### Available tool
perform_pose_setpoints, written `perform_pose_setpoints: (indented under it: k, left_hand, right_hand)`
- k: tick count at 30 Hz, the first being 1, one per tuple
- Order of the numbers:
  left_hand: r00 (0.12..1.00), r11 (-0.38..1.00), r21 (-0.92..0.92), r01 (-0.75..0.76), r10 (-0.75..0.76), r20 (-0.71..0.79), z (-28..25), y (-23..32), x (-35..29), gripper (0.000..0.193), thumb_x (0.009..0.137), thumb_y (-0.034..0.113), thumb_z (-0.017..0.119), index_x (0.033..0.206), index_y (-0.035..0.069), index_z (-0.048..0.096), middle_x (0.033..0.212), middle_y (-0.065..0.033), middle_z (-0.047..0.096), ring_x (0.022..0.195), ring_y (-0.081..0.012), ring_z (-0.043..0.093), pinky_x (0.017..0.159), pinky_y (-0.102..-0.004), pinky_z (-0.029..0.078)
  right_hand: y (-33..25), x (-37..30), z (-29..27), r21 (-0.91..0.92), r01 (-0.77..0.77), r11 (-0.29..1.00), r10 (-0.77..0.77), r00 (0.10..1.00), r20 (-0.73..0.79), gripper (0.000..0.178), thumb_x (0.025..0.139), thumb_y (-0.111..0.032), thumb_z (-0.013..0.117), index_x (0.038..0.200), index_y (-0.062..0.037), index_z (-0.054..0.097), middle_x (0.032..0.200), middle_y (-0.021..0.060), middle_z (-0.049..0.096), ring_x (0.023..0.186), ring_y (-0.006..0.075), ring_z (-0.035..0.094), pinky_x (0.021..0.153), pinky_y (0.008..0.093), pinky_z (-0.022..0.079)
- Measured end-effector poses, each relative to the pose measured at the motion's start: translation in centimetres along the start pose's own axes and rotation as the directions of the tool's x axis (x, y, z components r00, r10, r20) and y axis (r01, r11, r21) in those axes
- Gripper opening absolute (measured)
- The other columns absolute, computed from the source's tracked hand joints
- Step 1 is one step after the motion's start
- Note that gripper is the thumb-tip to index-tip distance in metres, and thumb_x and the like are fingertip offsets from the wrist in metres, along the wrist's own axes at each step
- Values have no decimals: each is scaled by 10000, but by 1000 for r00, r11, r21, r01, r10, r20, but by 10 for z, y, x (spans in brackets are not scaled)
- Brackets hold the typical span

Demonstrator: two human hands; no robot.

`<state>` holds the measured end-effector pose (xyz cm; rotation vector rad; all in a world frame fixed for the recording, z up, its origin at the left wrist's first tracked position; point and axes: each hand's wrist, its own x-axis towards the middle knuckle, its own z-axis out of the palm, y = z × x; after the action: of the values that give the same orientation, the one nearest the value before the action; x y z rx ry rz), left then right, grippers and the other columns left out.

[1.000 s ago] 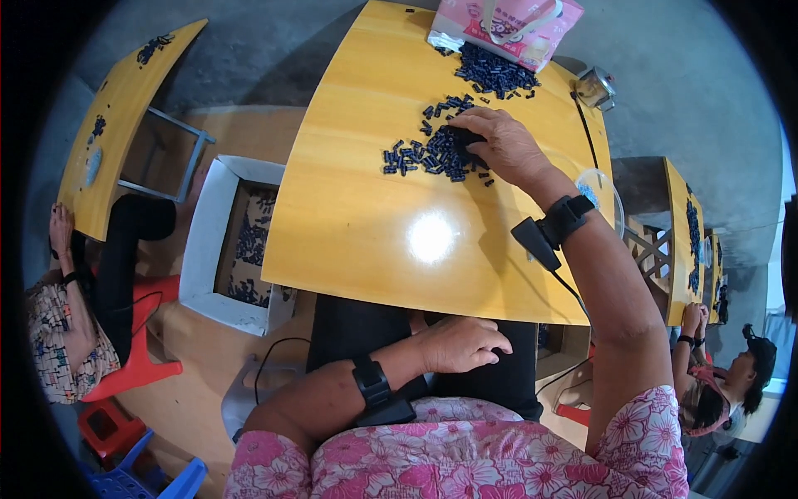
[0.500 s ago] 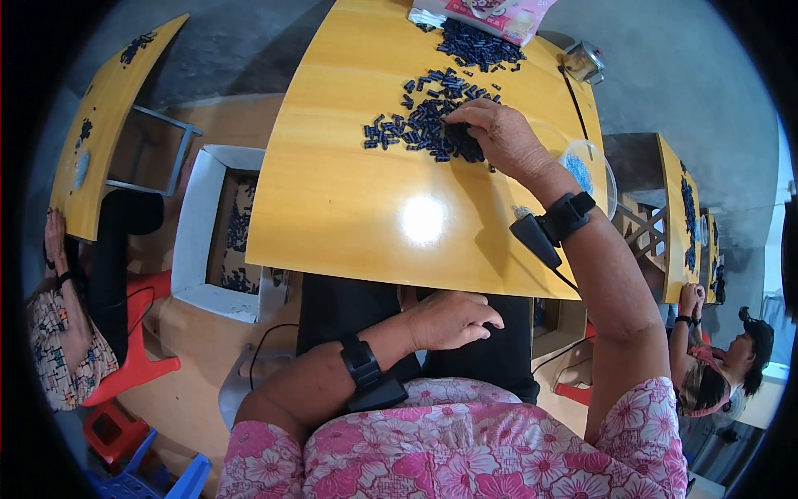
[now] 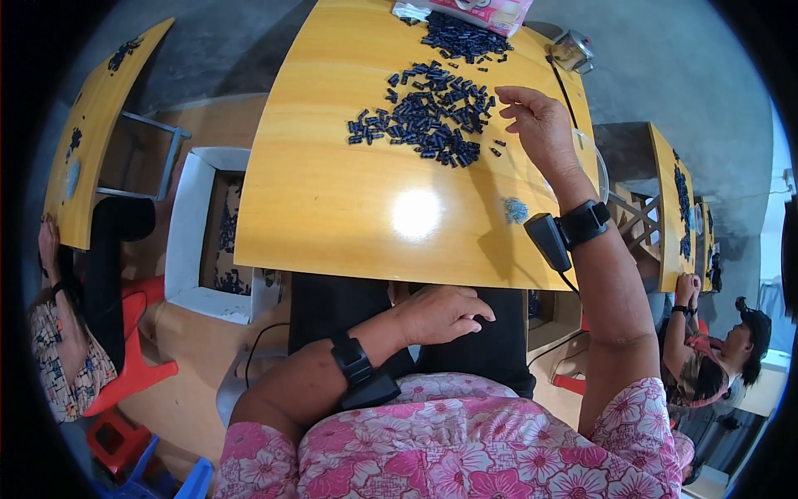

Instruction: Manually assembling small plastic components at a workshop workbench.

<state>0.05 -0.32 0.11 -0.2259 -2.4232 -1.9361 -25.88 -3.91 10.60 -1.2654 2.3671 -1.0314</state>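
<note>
My right hand (image 3: 539, 125) is raised over the right side of the yellow table (image 3: 316, 224). Its fingers are bent and spread apart, and nothing shows between them. Just left of it lies a loose spread of small black tube-shaped parts (image 3: 428, 116), with a few strays below the fingertips. Over my lap, in front of the table edge, my left hand (image 3: 439, 314) is closed with thumb and fingertips together; what it pinches, if anything, is too small to make out. A little heap of tiny pale-blue pieces (image 3: 515, 209) sits near my right wrist.
A denser black pile (image 3: 465, 38) lies at the far edge by a pink package (image 3: 490, 12). A metal-and-glass jar (image 3: 572, 51) stands at the far right. A clear tub (image 3: 602, 170) is partly behind my wrist. An open white box (image 3: 184, 241) is left of the table. Other people sit at both sides.
My right hand has left the black parts and moved right, its fingers opening out. The view has shifted slightly, uncovering the pale-blue heap. My left hand stays over my lap.
</note>
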Motion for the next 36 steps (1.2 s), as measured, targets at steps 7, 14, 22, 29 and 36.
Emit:
perform_pose_setpoints:
  k: [7,14,22,29,36]
  left_hand:
    - [996,997,3,80,-80,32,-6,9,0,259,865,209,643,1092,98,697,926,-117,665,918,-296,649,850,-408,495]
    - [1000,999,33,28,-28,0,-1,0,-3,245,884,220,666,1120,163,697,890,-42,652,814,-201,642,733,-338,493]
    - [998,998,-23,60,-59,25,-5,6,-1,262,854,191,663,1100,106,693,904,-107,658,897,-293,649,815,-402,504]
    - [996,997,-17,81,-81,28,-6,7,-2,256,848,196,668,1084,102,699,902,-109,663,885,-293,653,807,-401,504]
    - [999,999,20,31,-31,23,-6,4,-3,245,896,216,654,1125,134,687,883,-59,639,810,-217,637,726,-340,488]
  right_hand:
    - [33,11,-3,-400,55,915,-33,997,63,309,879,-37,510,1122,-24,702,1060,223,693,1011,365,659,923,390,502]
    - [19,9,-2,-533,120,838,-12,980,201,241,873,-71,593,1073,-9,713,998,184,719,927,311,691,857,353,526]
    - [15,3,-1,-442,120,889,-87,992,95,231,865,4,589,1058,-16,715,948,168,714,921,295,681,849,345,527]
    - [8,-10,12,-202,188,961,-150,970,190,273,872,65,553,1082,-27,701,1039,151,676,957,290,654,894,350,514]
    - [1,-16,22,-349,295,889,-196,936,291,261,833,-12,599,1070,-51,702,1035,130,677,984,308,646,892,356,510]
